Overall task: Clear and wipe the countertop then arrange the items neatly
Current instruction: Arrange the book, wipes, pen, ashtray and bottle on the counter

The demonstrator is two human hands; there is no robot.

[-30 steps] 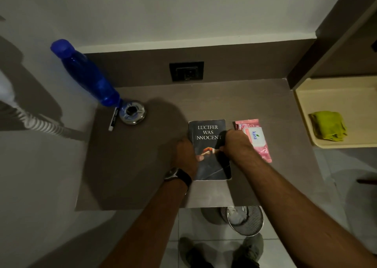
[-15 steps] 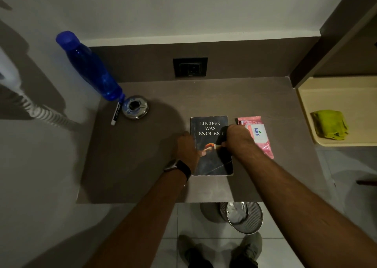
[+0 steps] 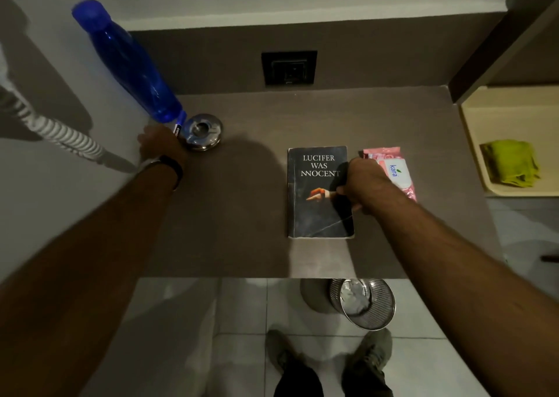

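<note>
Left hand [image 3: 161, 144] at far-left corner of countertop [image 3: 242, 215], closing around marker pen [image 3: 176, 130]; fingers hidden behind knuckles, so cannot tell whether pinched or merely touching. Right hand [image 3: 364, 185] resting on right edge of paperback book [image 3: 320, 192], fingers curled down over the cover edge; a steadying press, by the look of it, not a lift.

Risks, as judged:
- Pen wedged between base of blue water bottle [image 3: 133, 64] and steel ashtray [image 3: 203, 132]. Pulling it out carelessly likely to nudge the tall, narrow bottle and topple it.
- Ashtray smooth and round; could skid across the top if knocked.
- Eyes and reach far left; right hand working blind, could shove book askew into pink wet-wipes pack [image 3: 396, 169] just beside it.
- Countertop front edge open, mesh wastebasket [image 3: 364, 303] on floor below; anything pushed forward drops off.

Surface: dark brown laminate, matte, mostly bare between left cluster and book. Wiped or not, cannot tell.

Room: dim. Pale wall, brown backsplash with black socket plate [image 3: 289, 67]. Coiled cord [image 3: 60, 133] at left. Cream shelf [image 3: 499, 109] at right holding green cloth [image 3: 511, 162]. Pale floor tiles.
</note>
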